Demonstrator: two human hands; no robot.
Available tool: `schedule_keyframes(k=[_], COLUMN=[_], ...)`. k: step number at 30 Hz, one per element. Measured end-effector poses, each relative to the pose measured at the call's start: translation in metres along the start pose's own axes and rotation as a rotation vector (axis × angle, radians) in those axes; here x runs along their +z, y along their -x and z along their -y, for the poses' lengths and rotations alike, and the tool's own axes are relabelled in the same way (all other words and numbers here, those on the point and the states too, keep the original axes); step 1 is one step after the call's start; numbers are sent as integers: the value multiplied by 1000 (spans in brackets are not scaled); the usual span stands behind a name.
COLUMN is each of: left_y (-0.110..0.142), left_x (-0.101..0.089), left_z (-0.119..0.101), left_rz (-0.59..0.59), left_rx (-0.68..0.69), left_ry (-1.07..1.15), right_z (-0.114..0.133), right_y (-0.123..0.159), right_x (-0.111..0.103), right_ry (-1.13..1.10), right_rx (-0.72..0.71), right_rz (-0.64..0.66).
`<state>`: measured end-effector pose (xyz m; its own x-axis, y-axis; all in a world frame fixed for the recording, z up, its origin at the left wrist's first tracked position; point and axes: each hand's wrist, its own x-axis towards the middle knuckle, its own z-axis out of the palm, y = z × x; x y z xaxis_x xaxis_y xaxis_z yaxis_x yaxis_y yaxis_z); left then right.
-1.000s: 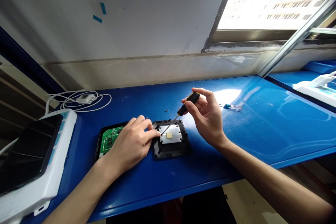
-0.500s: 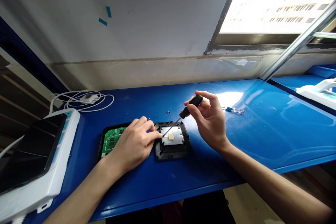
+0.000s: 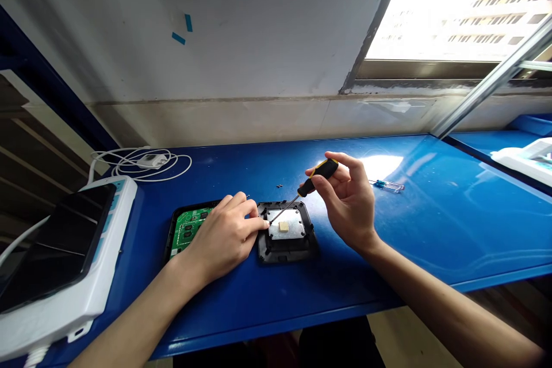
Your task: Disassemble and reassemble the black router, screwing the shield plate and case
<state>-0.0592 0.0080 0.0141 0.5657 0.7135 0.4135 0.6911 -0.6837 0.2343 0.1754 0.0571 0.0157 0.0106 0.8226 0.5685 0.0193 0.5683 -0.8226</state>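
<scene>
My right hand [image 3: 351,201] is closed around the black and yellow handle of a screwdriver [image 3: 318,177], which slants down to the left. Its tip meets the left edge of a silver metal plate [image 3: 295,232], where a small pale square pad [image 3: 283,226] sits. The plate lies in a black plastic cover [image 3: 290,254] flat on the table. My left hand [image 3: 228,233] rests palm down with its fingers bent and apart, one fingertip touching beside the screwdriver tip. Beneath that hand, a green circuit board [image 3: 188,229] in a black casing is partly hidden.
Small dark screws [image 3: 279,186] lie behind the cover. Thin clear-handled screwdrivers [image 3: 388,186] rest on the blue table [image 3: 431,230] to the right. At left stands a white device with a black screen [image 3: 56,241], and a coiled white cable [image 3: 183,168] lies behind it.
The view has shifted slightly, so everything appears a little farther right. Both hands keep their places, with the screwdriver tip still at the plate's left edge.
</scene>
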Motion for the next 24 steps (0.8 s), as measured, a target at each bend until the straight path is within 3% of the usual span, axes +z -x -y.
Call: schedule_keyframes(k=[8, 17, 24], left_y=[0, 0, -3], left_x=[3, 3, 3], left_z=[2, 1, 1], left_rz=[-17, 29, 59], left_rx=[-3, -45, -50], left_ry=[2, -17, -35], right_z=[8, 40, 51], right_y=[-5, -27, -34], right_x=[4, 22, 38], right_ry=[22, 308, 447], right_rx=[-128, -243, -304], right_rz=[124, 466, 490])
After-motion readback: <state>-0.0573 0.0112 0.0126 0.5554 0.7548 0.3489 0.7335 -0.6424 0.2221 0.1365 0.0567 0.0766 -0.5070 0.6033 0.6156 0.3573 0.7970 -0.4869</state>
